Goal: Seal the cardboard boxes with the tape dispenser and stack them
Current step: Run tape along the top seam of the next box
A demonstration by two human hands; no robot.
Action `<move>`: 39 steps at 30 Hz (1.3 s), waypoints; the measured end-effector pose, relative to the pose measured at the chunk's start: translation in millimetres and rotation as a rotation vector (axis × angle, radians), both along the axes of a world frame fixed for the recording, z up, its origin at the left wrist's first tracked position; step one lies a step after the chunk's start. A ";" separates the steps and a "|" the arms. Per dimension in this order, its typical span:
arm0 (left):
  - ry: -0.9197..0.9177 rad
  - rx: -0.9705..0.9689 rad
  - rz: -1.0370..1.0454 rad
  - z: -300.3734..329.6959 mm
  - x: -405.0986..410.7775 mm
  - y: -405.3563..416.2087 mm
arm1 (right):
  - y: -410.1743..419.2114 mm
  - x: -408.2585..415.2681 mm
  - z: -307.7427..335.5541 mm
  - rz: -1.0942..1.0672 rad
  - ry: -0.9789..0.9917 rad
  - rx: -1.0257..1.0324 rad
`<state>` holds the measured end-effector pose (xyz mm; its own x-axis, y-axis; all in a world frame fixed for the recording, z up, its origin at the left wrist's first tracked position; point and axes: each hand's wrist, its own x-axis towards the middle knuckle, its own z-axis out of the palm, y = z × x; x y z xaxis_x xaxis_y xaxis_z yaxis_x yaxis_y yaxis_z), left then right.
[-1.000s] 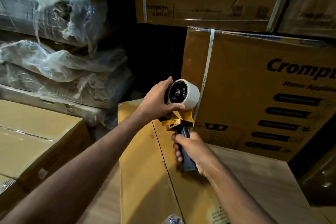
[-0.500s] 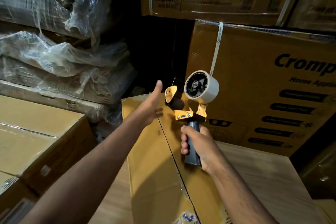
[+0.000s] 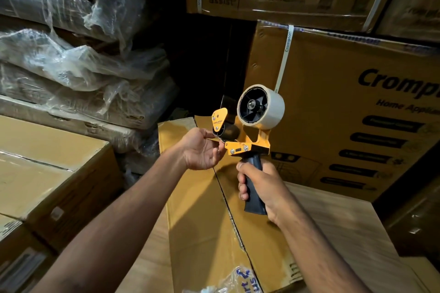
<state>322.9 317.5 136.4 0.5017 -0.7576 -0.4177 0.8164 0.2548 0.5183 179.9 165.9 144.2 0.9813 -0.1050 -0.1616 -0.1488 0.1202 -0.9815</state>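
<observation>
I hold the tape dispenser (image 3: 247, 145) upright in the air over a yellow-brown cardboard box (image 3: 190, 209). It has a yellow frame, a black handle and a pale tape roll (image 3: 273, 109) on top. My right hand (image 3: 262, 188) is wrapped around the black handle. My left hand (image 3: 202, 150) is palm-up at the dispenser's front, with thumb and fingertips pinching at the black roller under the yellow guard. Whether a tape end is between the fingers is too small to tell. The box's top flaps meet in a seam (image 3: 228, 209) that runs under my hands.
Large printed cardboard boxes (image 3: 333, 93) are stacked close behind and to the right. Plastic-wrapped bundles (image 3: 71, 66) pile up at the left, above plain brown boxes (image 3: 47, 162). A pale wood-grain surface (image 3: 345, 226) lies right of the box. A crumpled plastic bag (image 3: 238, 280) sits at the bottom edge.
My left hand left the tape roll, drew back, and now pinches at the front roller. The dispenser shifted right and turned its roll side toward me.
</observation>
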 end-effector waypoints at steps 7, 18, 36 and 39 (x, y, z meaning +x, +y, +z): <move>-0.105 0.138 -0.055 2.2 6.5 3.8 | 0.6 2.1 4.1 -0.003 -0.034 -0.098; -0.376 0.584 0.081 -6.3 39.1 9.3 | 11.5 14.2 3.3 -0.005 -0.005 -0.190; -1.587 1.086 0.169 -24.8 165.7 17.3 | 20.0 71.7 -5.5 -0.050 0.093 -0.307; -1.603 1.083 0.161 -33.3 192.3 30.2 | 25.4 86.1 -13.2 -0.038 0.125 -0.329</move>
<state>515.1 347.7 103.1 0.8602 -0.4490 0.2418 -0.4953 -0.6228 0.6056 266.0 191.3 131.0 0.9504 -0.2078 -0.2313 -0.2715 -0.1916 -0.9432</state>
